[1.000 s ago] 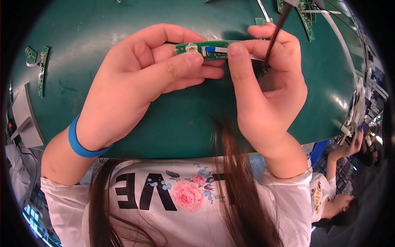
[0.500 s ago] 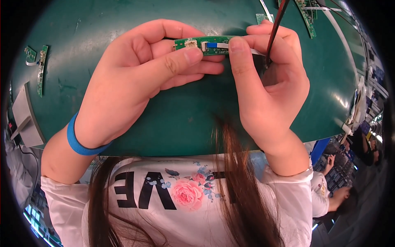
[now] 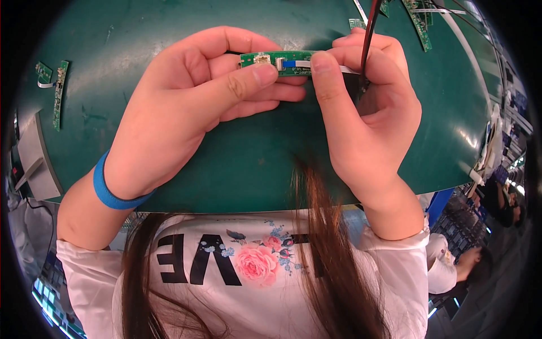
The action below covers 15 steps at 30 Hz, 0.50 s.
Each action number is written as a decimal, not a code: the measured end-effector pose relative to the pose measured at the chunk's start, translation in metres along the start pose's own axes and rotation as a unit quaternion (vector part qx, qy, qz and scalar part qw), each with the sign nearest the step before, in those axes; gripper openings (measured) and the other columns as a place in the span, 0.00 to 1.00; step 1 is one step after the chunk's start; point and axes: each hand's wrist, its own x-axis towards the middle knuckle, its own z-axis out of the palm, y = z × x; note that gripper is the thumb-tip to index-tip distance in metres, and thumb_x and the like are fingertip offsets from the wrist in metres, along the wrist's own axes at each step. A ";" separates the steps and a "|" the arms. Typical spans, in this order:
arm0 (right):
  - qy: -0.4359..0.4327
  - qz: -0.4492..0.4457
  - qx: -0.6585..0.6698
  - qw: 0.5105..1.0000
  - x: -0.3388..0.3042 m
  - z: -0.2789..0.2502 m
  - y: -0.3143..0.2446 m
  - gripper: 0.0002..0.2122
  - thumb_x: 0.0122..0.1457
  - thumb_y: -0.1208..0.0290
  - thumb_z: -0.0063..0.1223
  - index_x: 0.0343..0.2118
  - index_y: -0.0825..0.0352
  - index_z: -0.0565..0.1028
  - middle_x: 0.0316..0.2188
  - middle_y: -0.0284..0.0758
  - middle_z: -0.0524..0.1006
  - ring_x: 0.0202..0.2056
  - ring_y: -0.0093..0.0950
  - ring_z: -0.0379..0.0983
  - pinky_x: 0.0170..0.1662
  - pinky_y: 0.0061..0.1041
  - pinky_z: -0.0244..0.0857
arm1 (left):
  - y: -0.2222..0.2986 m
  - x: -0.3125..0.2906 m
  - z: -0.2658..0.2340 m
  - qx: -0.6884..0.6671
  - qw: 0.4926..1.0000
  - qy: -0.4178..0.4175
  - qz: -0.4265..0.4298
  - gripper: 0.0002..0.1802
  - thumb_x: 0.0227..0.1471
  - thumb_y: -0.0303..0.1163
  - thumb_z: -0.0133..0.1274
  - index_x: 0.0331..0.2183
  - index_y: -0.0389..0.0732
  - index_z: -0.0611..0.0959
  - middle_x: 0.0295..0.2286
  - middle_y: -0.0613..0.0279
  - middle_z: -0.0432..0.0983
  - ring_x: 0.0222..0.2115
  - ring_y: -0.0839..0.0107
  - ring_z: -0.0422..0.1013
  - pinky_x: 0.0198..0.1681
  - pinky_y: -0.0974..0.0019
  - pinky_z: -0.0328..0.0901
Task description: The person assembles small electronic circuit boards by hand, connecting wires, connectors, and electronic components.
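Right end of the narrow green circuit board (image 3: 275,59) hidden behind the right hand's (image 3: 361,107) thumb; lower edge covered by the left hand's (image 3: 192,107) thumb tip. Dark rod (image 3: 368,31) cut off by the top edge, lower end lost inside the right fist. Far green boards (image 3: 419,22) clipped at the upper rim, parts too small to tell. Left-edge board strip (image 3: 58,93) bent and blurred by the lens.

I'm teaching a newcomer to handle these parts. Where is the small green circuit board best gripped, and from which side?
Probably by its long edges, near the left end, from the left as the left hand does. The small green circuit board is a narrow strip, and the flat ribbon cable leaves its right end, where the right hand pinches.
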 end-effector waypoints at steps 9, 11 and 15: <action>0.007 -0.008 -0.016 1.000 0.000 0.001 0.001 0.03 0.52 0.81 0.56 0.29 0.72 0.74 0.32 0.35 0.70 0.38 0.25 0.65 0.52 0.28 0.55 | 0.001 -0.002 -0.001 0.003 1.000 -0.003 0.002 0.15 0.58 0.29 0.45 0.47 0.34 0.69 0.43 0.52 0.73 0.45 0.62 0.71 0.50 0.64 0.65; 0.003 -0.007 -0.019 1.000 0.000 0.001 0.001 0.03 0.52 0.81 0.56 0.30 0.72 0.74 0.32 0.35 0.70 0.38 0.25 0.65 0.53 0.29 0.54 | 0.002 -0.003 -0.001 0.007 1.000 -0.004 0.003 0.16 0.58 0.29 0.45 0.47 0.34 0.69 0.43 0.53 0.73 0.45 0.62 0.71 0.50 0.64 0.65; 0.006 -0.006 -0.021 1.000 0.000 0.003 -0.002 0.03 0.52 0.81 0.56 0.30 0.73 0.74 0.32 0.35 0.70 0.38 0.25 0.65 0.52 0.28 0.55 | 0.001 -0.004 -0.002 0.008 1.000 -0.003 0.001 0.16 0.58 0.29 0.44 0.47 0.34 0.69 0.43 0.53 0.73 0.45 0.62 0.72 0.50 0.64 0.65</action>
